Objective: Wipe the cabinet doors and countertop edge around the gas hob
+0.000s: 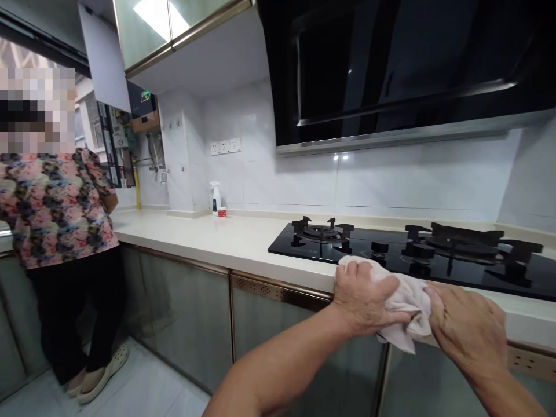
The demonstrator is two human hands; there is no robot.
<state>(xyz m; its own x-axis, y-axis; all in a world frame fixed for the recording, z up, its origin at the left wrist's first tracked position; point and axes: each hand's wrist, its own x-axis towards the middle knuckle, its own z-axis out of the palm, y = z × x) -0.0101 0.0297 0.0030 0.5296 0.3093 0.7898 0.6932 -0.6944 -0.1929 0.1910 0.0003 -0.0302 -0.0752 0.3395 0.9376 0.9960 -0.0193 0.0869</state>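
Note:
A crumpled white cloth point(403, 298) is bunched between my two hands at the front edge of the counter. My left hand point(362, 295) has its fingers curled over the cloth's left part, with the thumb pointing right across it. My right hand point(469, 324) grips the cloth's right side; several of its fingers are turned out of sight. Just behind both hands lies the black gas cooktop point(347, 246), with its two burners and dark pan supports. One corner of the cloth hangs down in front of the cabinet.
A person in a flowered top point(61, 202) stands at the left by the counter point(174, 231). A white spray bottle point(215, 200) and a small red-and-white cup point(222, 212) stand near the back wall. The black range hood point(391, 69) overhangs the cooktop.

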